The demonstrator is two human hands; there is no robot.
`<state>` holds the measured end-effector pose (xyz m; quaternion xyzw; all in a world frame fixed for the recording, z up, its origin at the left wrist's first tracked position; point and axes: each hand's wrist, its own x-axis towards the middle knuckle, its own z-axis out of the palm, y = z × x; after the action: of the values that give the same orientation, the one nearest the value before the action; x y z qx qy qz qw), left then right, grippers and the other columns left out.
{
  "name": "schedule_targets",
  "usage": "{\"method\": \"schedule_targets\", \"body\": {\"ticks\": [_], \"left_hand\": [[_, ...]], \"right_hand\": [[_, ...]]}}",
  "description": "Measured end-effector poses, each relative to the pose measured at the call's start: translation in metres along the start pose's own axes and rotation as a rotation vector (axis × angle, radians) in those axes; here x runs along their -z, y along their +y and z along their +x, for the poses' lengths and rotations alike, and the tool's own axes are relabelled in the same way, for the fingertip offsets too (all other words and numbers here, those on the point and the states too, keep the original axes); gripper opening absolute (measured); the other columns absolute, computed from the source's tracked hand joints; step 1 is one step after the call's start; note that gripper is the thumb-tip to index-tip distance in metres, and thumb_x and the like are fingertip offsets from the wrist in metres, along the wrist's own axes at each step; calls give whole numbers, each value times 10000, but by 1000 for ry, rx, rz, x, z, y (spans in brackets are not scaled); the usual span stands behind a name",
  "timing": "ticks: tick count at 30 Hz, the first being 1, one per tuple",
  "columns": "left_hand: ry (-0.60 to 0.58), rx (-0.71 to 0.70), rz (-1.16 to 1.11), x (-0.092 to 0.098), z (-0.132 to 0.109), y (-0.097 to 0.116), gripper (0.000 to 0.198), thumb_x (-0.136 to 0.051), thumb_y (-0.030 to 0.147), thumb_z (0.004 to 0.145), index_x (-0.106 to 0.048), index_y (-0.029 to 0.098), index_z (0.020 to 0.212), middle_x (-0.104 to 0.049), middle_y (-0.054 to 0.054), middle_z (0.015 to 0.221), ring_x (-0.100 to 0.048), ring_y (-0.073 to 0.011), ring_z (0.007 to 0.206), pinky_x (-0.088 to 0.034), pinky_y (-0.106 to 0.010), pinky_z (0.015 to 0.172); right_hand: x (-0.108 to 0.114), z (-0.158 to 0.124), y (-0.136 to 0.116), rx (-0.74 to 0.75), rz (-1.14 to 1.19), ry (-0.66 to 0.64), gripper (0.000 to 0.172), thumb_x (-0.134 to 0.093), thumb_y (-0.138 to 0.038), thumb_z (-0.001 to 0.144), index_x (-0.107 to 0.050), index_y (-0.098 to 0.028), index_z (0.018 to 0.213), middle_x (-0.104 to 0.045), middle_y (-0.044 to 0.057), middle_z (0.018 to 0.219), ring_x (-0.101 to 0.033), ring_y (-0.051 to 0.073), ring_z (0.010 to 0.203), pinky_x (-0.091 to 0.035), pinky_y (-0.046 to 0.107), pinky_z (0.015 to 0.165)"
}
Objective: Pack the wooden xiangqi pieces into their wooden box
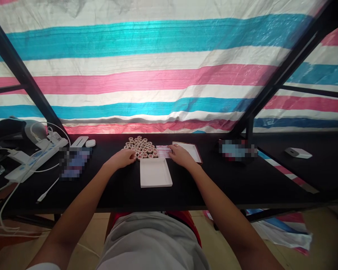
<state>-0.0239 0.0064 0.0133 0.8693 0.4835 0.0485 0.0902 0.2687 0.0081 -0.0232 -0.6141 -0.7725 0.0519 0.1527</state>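
Several round wooden Chinese chess pieces (141, 147) with red and dark characters lie in a tight cluster on the black table. My left hand (123, 159) is at the near left edge of this cluster, fingers curled in against the closest pieces; what they hold, if anything, is hidden. A sheet of paper (162, 152) with printed pink lines lies just right of the pieces. Over its right edge rests my right hand (180, 155), thumb and forefinger apart and touching the paper. Between my hands sits an empty white box tray (155, 173). Another shallow box half (192, 150), brown-edged, lies partly behind my right hand.
On the left are a power strip (38, 157) with plugs and cables, a blurred phone-like object (75, 165) and a small white case (90, 143). A blurred object (236, 150) stands to the right, with a white adapter (298, 153) farther off. Striped sheeting (157, 82) hangs behind.
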Motion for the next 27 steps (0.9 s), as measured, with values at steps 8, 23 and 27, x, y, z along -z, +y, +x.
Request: {"method": "schedule_targets", "body": {"ticks": [8,23,27], "left_hand": [[85,143,-106,22,-5,-35,273,-524,411,770,-611,189,902,-630,-40,876,-589,-195,807,-439,-277,702],[-14,228,-160,5,1,-49,1011,-733,450,614,-209,266,1459,-324,-102,1477,-308,-308,1345,-315,-386,1064],[-31,365,-71,13,-1,-50,913,-661,347,715,-160,240,1472,-541,-102,1303,-533,-261,1160,-434,-311,917]], "right_hand": [[0,-1,1,8,22,3,375,-425,-254,893,-547,-161,1235,-576,113,1166,-548,227,1048,-406,281,854],[2,1,1,62,25,-35,409,-449,-242,879,-530,-144,1267,-563,137,1141,-561,226,1005,-401,302,884],[5,-1,-1,70,34,-58,410,-449,-245,885,-528,-133,1272,-551,148,1172,-559,227,1023,-397,305,899]]}}
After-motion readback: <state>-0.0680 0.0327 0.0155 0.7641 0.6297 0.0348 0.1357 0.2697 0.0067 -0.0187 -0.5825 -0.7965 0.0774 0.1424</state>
